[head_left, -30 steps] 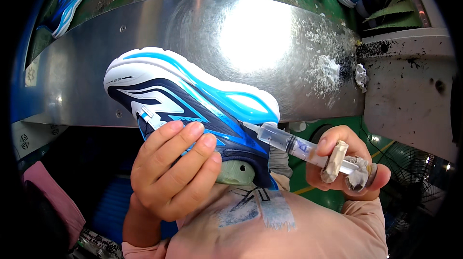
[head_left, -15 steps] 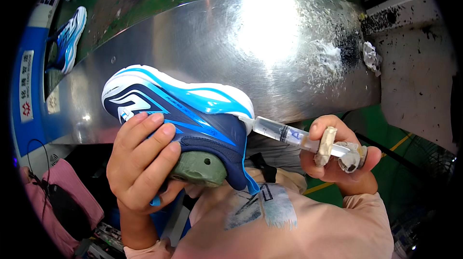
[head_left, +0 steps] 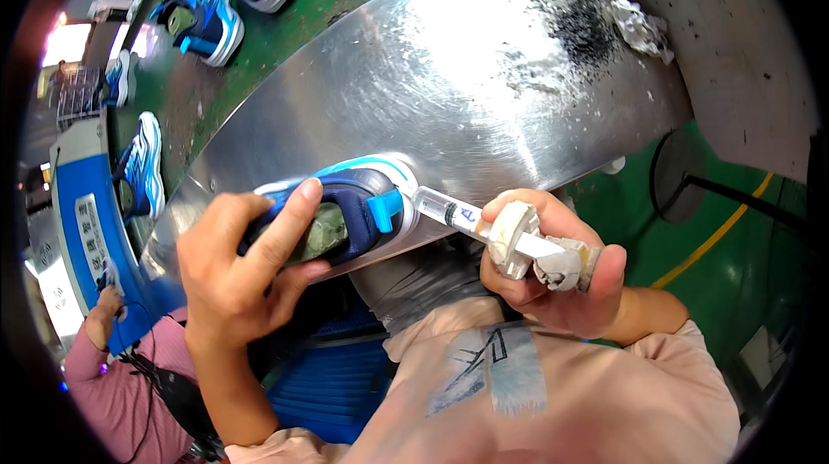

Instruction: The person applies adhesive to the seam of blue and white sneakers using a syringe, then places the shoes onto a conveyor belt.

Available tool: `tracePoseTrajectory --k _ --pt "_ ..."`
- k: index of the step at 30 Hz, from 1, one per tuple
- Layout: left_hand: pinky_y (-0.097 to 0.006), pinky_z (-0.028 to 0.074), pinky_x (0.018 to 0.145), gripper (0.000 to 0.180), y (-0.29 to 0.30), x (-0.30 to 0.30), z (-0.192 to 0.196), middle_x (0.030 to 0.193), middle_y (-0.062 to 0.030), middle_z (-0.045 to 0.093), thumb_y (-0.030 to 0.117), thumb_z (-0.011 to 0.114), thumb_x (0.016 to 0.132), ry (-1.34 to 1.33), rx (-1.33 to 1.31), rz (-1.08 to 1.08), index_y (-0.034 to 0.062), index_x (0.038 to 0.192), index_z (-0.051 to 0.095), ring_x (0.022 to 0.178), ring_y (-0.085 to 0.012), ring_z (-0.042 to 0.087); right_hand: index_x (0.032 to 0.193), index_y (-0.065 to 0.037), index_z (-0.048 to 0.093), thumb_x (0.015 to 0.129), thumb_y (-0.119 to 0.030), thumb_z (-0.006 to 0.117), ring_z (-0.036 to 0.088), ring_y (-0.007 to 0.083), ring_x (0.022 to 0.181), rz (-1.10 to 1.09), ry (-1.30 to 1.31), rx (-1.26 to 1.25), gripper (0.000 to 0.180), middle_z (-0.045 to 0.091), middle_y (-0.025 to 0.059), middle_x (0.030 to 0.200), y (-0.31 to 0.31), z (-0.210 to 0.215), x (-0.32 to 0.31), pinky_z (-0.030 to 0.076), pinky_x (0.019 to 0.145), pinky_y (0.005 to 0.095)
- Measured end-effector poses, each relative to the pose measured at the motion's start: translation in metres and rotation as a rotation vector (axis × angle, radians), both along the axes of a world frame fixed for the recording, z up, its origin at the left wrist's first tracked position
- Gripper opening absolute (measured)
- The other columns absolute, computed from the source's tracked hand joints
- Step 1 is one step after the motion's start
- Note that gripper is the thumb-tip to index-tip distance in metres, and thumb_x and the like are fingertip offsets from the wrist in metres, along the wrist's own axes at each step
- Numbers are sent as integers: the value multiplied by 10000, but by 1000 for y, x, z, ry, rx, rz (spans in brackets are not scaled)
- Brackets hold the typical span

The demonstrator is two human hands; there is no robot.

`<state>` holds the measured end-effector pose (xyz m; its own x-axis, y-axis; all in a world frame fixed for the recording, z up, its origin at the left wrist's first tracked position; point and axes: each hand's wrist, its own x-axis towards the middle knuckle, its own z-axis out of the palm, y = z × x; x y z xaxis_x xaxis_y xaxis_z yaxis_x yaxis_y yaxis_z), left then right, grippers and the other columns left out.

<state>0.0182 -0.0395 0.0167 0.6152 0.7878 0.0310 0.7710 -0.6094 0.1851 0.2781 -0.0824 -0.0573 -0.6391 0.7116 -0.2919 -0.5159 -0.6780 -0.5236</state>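
Note:
My left hand [head_left: 237, 261] grips a navy and bright-blue sneaker [head_left: 356, 181] with a white sole, its fingers over the collar. A green shoe last [head_left: 326, 232] fills the opening, and a light-blue pull tab [head_left: 385, 211] sticks out at the heel. The toe part is mostly hidden behind the hand. In my right hand [head_left: 561, 270] is a clear syringe [head_left: 451, 211], its flange and plunger end wrapped in dirty whitish material. Its tip points left at the heel's sole edge; whether they touch I cannot tell.
The shiny metal worktop [head_left: 345, 84] carries black and white residue and a crumpled white wad [head_left: 641, 29] at the far right. Several similar sneakers [head_left: 211, 19] stand on a green surface beyond. At lower left another person in a pink sleeve [head_left: 112, 378] reaches toward a blue panel [head_left: 95, 231].
The sneaker has turned from side-on, and its opening and heel tab now face me. The syringe has shifted left with the heel. The view has swung, showing more sneakers and the other person's hand.

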Motion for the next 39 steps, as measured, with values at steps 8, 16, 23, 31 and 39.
tracePoseTrajectory --k 8,16,23,31,39 --pt "-315 422 554 401 -9 47 5 701 -158 570 100 525 813 51 -15 386 -33 1191 510 584 -251 550 1298 -3 286 654 -771 485 443 66 828 -30 -36 32 1021 486 42 1002 12 2 10 377 678 196" --pt "-396 398 472 347 -9 77 1 633 -190 562 99 553 815 22 0 568 -65 1119 528 519 -344 548 1240 79 290 676 -695 533 423 70 695 -280 -80 75 989 461 63 862 7 16 -7 328 560 189" --pt "-433 399 494 290 -2 81 11 644 -240 571 126 532 830 14 -74 673 -83 1027 567 546 -384 560 1279 73 242 730 -557 601 459 88 835 -334 -16 134 910 487 84 995 -19 28 -20 385 715 208" --pt "-450 400 542 255 2 47 -2 666 -252 555 171 494 852 -29 -60 611 -46 927 605 606 -410 554 1281 18 305 734 -393 712 567 178 914 -325 -176 535 796 536 133 1068 -58 5 -65 449 763 258" --pt "-452 414 538 238 5 35 -25 651 -210 580 194 503 850 -68 206 483 -12 896 615 579 -393 556 1246 7 340 748 -411 664 531 184 856 -316 -316 641 727 517 110 1007 -63 -4 -58 420 726 257"
